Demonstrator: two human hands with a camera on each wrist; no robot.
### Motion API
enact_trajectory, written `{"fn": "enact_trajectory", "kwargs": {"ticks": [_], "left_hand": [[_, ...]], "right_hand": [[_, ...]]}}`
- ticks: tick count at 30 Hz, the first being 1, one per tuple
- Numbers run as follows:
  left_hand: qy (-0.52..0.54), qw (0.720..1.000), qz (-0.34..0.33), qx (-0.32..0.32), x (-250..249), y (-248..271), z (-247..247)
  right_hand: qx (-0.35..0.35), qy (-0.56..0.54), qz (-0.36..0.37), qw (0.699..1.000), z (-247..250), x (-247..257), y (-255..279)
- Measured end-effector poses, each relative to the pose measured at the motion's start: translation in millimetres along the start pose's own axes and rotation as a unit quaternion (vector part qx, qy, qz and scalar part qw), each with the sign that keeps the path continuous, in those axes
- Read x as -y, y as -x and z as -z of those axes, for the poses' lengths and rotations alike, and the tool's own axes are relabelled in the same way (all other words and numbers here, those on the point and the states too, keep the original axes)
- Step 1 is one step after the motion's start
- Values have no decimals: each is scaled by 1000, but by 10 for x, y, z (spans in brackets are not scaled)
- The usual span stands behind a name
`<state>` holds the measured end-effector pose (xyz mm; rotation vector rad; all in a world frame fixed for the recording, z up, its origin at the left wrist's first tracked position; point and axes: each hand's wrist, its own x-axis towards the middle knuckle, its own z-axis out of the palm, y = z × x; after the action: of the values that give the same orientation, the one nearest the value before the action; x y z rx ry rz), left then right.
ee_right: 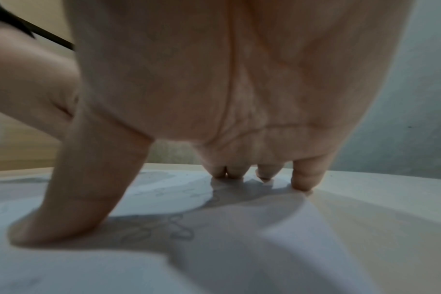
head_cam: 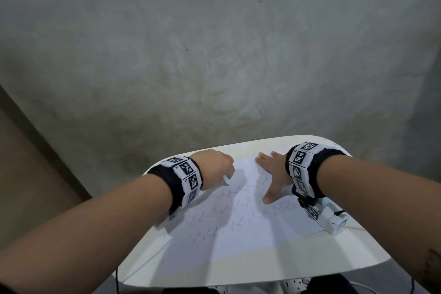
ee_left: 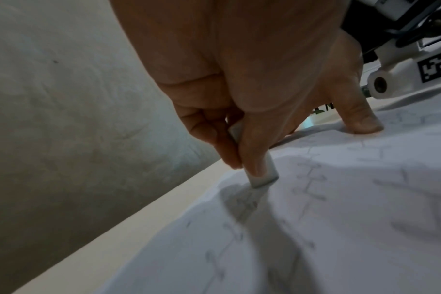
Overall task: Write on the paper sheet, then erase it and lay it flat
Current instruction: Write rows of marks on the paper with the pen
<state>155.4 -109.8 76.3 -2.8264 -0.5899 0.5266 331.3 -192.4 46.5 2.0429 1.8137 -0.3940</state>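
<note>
A white paper sheet (head_cam: 241, 222) with faint pencil marks lies on the small white table (head_cam: 310, 258). My left hand (head_cam: 214, 169) pinches a small white eraser (head_cam: 59, 181) near the sheet's far left corner. In the left wrist view the eraser (ee_left: 261, 173) pokes out between thumb and fingers, its end touching or just above the paper sheet (ee_left: 340, 218). My right hand (head_cam: 274, 174) is spread flat on the sheet's far right part. Its thumb and fingertips (ee_right: 302, 179) press on the paper sheet (ee_right: 164, 191), which bows up slightly near the camera.
The table's rounded edges drop off on all sides, with a rough grey floor (head_cam: 214, 55) beyond. A white wrist-camera block (head_cam: 334, 221) rests on the table at the right. A thin cable (head_cam: 358, 284) hangs near the front edge.
</note>
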Motion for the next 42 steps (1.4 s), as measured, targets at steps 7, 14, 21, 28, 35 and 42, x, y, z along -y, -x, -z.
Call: {"fn": "enact_trajectory", "kwargs": {"ticks": [7, 14, 21, 28, 35, 42], "left_hand": [[7, 999, 2, -46, -168, -124, 37], [-15, 998, 25, 52, 67, 33, 32], [24, 999, 8, -23, 61, 13, -77], [3, 998, 39, 42, 181, 83, -52], [40, 998, 39, -2, 173, 143, -185], [-3, 999, 36, 15, 152, 21, -23]], "right_hand": [[4, 0, -1, 1000, -10, -17, -29], [3, -9, 0, 1000, -26, -28, -38], [12, -10, 0, 1000, 1, -27, -42], [17, -12, -2, 1000, 14, -29, -25], [10, -11, -4, 1000, -9, -9, -10], [24, -7, -6, 1000, 4, -35, -49]]}}
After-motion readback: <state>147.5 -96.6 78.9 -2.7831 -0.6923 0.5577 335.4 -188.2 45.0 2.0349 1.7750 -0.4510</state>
